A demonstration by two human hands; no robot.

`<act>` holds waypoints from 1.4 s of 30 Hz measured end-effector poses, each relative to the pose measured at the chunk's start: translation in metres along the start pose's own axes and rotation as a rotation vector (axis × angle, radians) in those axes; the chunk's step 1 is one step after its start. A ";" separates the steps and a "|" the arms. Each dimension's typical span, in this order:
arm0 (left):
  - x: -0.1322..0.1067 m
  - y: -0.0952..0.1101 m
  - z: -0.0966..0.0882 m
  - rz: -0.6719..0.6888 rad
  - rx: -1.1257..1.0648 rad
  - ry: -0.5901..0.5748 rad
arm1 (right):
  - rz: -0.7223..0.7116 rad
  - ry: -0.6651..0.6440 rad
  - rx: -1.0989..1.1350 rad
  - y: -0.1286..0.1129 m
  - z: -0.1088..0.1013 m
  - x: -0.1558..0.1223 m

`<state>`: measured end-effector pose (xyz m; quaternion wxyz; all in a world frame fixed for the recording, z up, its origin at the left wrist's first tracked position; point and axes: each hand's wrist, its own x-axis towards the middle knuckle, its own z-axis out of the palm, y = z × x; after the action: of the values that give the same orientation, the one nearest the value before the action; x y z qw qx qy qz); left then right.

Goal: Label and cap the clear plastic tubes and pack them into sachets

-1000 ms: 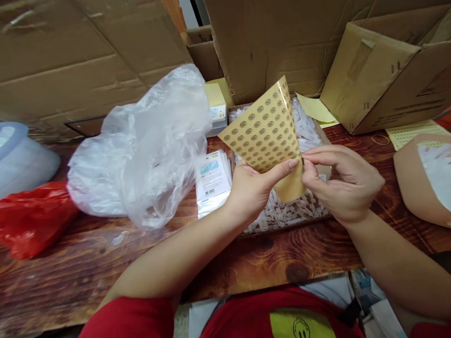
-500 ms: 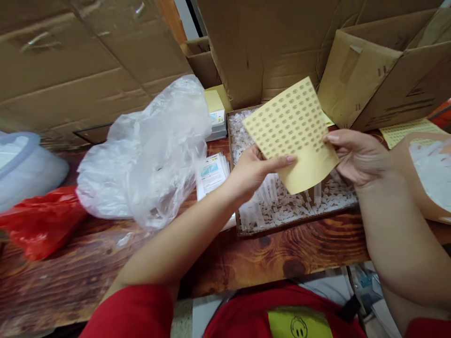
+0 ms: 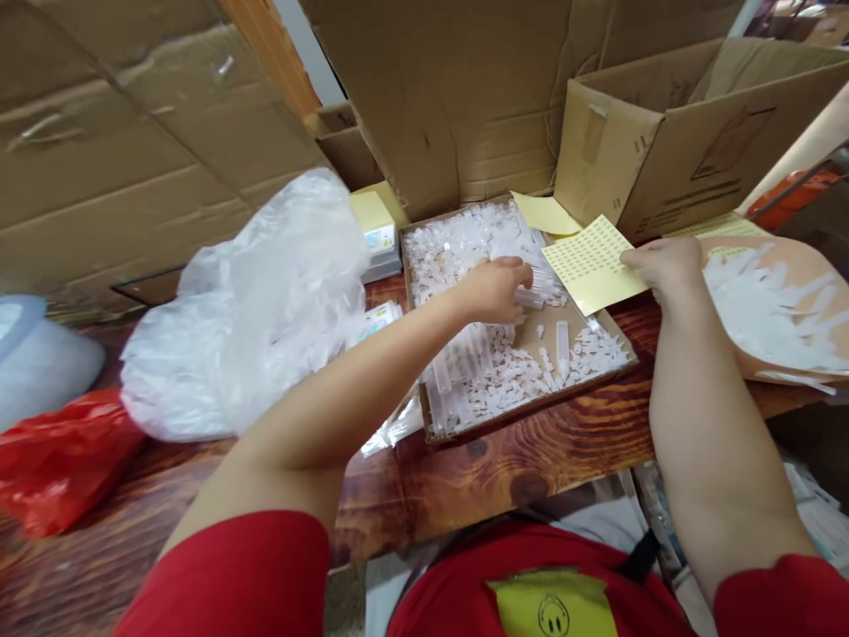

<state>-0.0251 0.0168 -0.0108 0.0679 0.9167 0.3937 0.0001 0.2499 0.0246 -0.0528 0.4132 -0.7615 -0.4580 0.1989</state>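
My right hand (image 3: pixel 667 265) pinches a yellow sticker sheet (image 3: pixel 592 264) by its right edge; rows of small dark printed marks cover much of it. The sheet is over the right side of a shallow cardboard tray (image 3: pixel 531 405). My left hand (image 3: pixel 497 290) is down in this tray, its fingers curled against several clear plastic tubes (image 3: pixel 545 287); the fingertips are partly hidden. Small white plastic pieces (image 3: pixel 510 376) are scattered in the tray, and one separate tube (image 3: pixel 562 348) lies near its front. More clear tubes (image 3: pixel 457 372) are stacked at the tray's left.
A large clear plastic bag (image 3: pixel 245 301) and a red bag (image 3: pixel 66 460) lie on the left. Printed packs (image 3: pixel 381 252) stand beside the tray. At right are a rounded tan tray (image 3: pixel 736 341) with white strips and an open cardboard box (image 3: pixel 610 155). Another yellow sheet (image 3: pixel 547 214) lies behind.
My left hand has let go of the sticker sheet and moved down into the tray among the tubes. My right hand keeps the sheet, now lower. The view has shifted to the right.
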 end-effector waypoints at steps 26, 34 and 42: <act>-0.023 -0.007 -0.024 -0.010 -0.043 0.165 | -0.944 -0.362 0.153 -0.053 0.014 -0.078; -0.061 -0.008 -0.032 0.024 -0.409 0.401 | -1.076 -0.275 0.101 -0.059 0.035 -0.110; -0.078 0.017 -0.006 -0.425 -1.630 0.616 | -0.545 -0.570 0.615 -0.070 0.061 -0.147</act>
<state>-0.0672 -0.0502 0.0010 0.5877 0.4510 0.4336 0.5129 0.0968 -0.0582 -0.0423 0.5142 -0.3724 -0.6549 0.4098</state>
